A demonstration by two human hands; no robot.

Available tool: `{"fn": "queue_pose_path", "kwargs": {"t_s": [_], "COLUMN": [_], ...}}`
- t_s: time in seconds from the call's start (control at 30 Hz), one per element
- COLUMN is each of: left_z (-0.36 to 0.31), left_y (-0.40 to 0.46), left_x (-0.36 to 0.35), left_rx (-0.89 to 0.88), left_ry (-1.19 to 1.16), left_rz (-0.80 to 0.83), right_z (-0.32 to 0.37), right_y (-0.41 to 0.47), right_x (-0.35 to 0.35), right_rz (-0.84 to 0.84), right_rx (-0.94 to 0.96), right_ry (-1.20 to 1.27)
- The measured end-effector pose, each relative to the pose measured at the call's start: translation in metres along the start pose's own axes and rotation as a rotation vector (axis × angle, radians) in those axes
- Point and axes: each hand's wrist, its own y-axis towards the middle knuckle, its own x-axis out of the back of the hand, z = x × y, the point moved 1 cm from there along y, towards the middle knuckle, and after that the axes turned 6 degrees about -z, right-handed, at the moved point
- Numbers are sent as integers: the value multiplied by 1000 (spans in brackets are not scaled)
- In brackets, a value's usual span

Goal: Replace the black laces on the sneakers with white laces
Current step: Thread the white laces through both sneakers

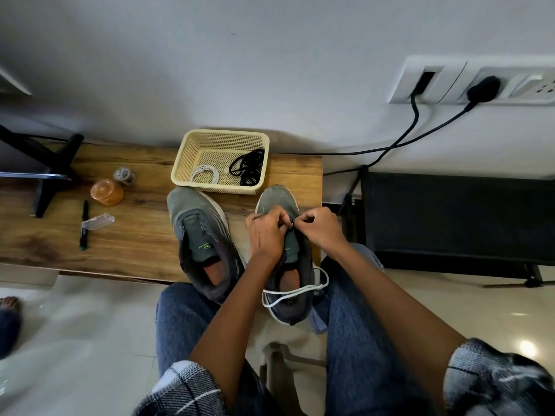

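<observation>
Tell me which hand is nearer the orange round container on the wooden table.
Left. The left hand works at the right-side grey sneaker, on the side towards the orange round container; the right hand lies beyond it, farther away.

Soft even daylight, glare spot on floor tiles (527,348), wide-angle bending, blurred lower-left edge
</observation>
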Motion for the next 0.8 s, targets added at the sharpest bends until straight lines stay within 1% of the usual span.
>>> {"fn": "queue_pose_path", "kwargs": {"t_s": [0.07,0.2,0.4,0.53,0.67,0.8], "left_z": [3,2,2,4,6,10], "left_y": [2,2,9,6,8,7], "left_x": [0,4,7,6,6,4], "left_rx": [9,-26,-11,-80,-176,-223], "left_ry": [-38,-54,29,59,55,144], "left_rz": [47,50,98,127,117,202], "right_z": [1,0,1,-2,-3,-2], "right_y": [-1,-1,-1,0,2,2], "right_x": [-1,-1,-1,0,2,3], "right_rz": [-19,-13,3,19,53,71], "right_rx": [11,-6,-17,-62,-58,-63], "right_ry": [-4,17,15,84,78,95]}}
